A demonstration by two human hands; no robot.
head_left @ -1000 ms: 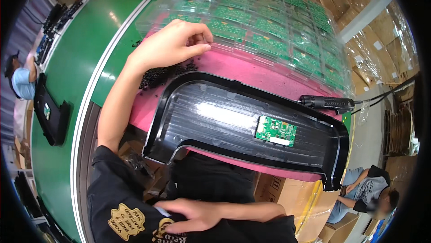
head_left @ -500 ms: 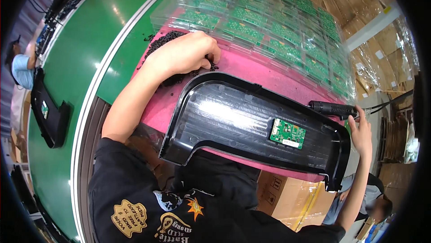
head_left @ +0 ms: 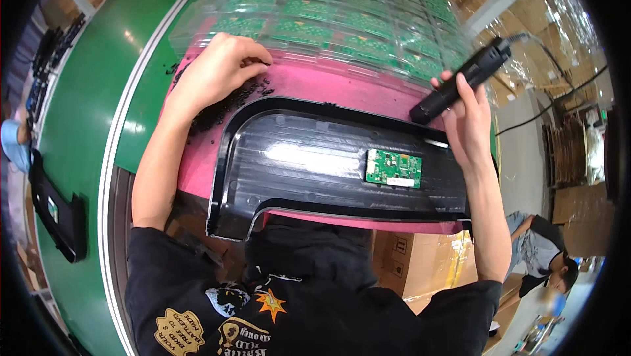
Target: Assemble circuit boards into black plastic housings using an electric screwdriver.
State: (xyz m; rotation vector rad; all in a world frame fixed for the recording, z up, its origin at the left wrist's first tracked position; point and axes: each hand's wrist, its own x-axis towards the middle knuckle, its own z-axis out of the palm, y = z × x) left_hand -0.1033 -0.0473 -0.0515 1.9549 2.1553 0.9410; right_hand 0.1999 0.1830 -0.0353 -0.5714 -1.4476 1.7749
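Note:
My left hand (head_left: 223, 70) is closed in a pinch just above a pile of small black screws (head_left: 217, 111) on the pink mat (head_left: 315, 80). Whatever sits between its fingertips is too small to make out clearly. My right hand (head_left: 470, 119) is wrapped round a black electric screwdriver (head_left: 460, 83), tilted with its cable end up and away to the right. Between my forearms lies a long black plastic housing (head_left: 296, 188), hollow side up. A green circuit board (head_left: 394, 168) rests inside it, right of the middle.
Clear plastic trays of green circuit boards (head_left: 328, 11) are stacked at the mat's far side. On the left runs a green conveyor (head_left: 85, 106) carrying another black housing (head_left: 59, 214). A cable (head_left: 542, 60) trails from the screwdriver. Cardboard boxes (head_left: 424, 264) and a seated person (head_left: 542, 251) are at lower right.
My right hand has taken up the screwdriver, which lay beyond the housing's right end, and raised it. My left hand has lifted off the screw pile with its fingers pinched. The view has shifted.

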